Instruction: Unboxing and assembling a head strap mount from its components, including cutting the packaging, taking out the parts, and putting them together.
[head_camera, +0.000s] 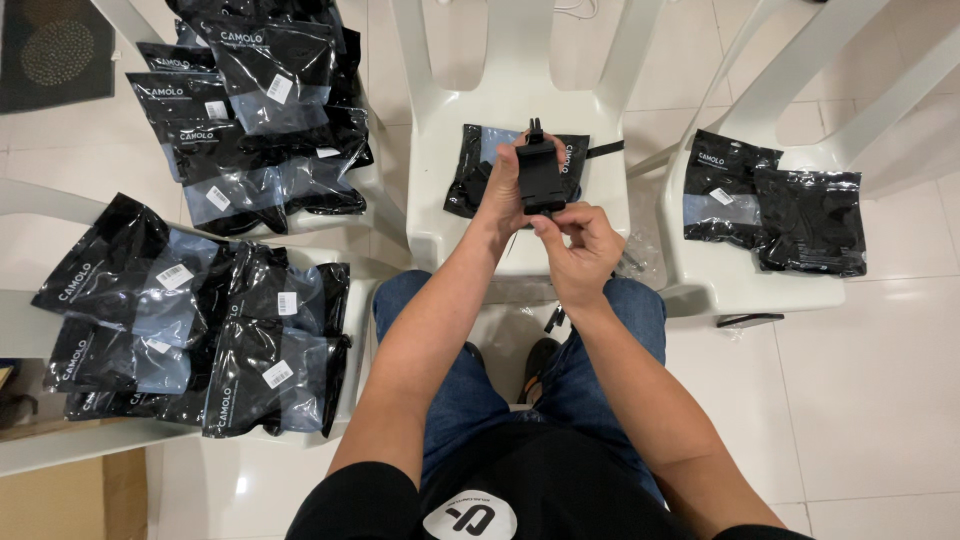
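The left hand (503, 190) is wrapped round a black clamp-like holder (541, 172), holding it upright over the middle chair (440, 215), just above a black pouch (475, 170) that lies on the seat. The right hand (578, 245) comes up from below with thumb and fingers pinched narrow at the holder's lower end, apparently on a small knob or screw there, though the part itself is too small to make out. The step in hand looks like fitting or tightening that lower piece. To do it well, the left grip should stay firm on the holder's sides without covering the bottom, and the right fingertips should turn squarely, so nothing cross-threads or slips. Keeping the work over the seat is sensible, as a dropped small part would land there and not on the floor. A small clear bag (640, 262) lies at the seat's right front edge, near the right hand. More pouches lie in a heap on the far-left chair (395, 215), in a stack on the near-left chair (20, 320), and as a pair on the right chair (700, 290).
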